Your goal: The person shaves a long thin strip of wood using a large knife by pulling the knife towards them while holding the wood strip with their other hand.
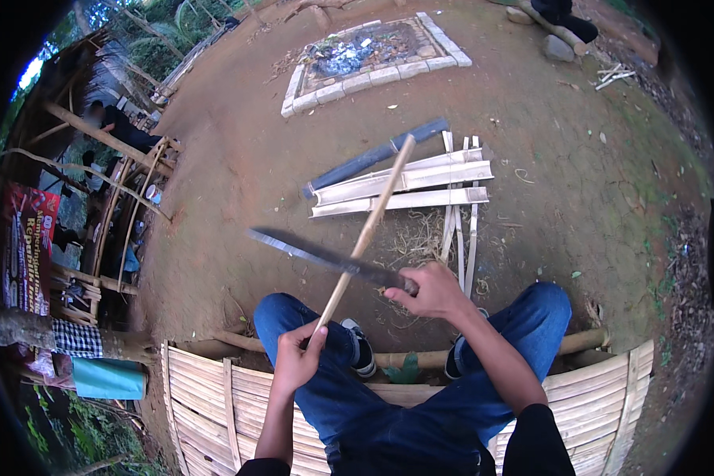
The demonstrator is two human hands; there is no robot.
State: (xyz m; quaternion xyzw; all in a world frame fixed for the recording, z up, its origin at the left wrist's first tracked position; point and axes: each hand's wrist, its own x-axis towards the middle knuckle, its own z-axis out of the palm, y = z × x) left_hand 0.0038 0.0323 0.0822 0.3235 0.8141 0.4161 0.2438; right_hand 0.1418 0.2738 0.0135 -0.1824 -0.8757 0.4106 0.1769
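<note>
My left hand point(297, 358) is closed around the near end of a long bamboo strip point(368, 228), which slants up and away to the right. In my right hand point(435, 293) is the handle of a machete point(309, 252), its long dark blade pointing left. The blade lies across the strip around its middle; whether its edge bites into the bamboo I cannot tell. On the ground beyond my knees are several split bamboo halves point(420, 179), a dark bamboo pole point(373, 160) and thin slats point(472, 238). Curly shavings point(412, 242) are scattered beside the slats.
I sit on a slatted bamboo bench point(595, 408), feet on the dirt ground. Farther off, a stone border point(357, 84) surrounds ash. At left stand a bamboo shelter with a person point(127, 131) and a red banner point(30, 246). Rocks point(558, 49) lie at the far right.
</note>
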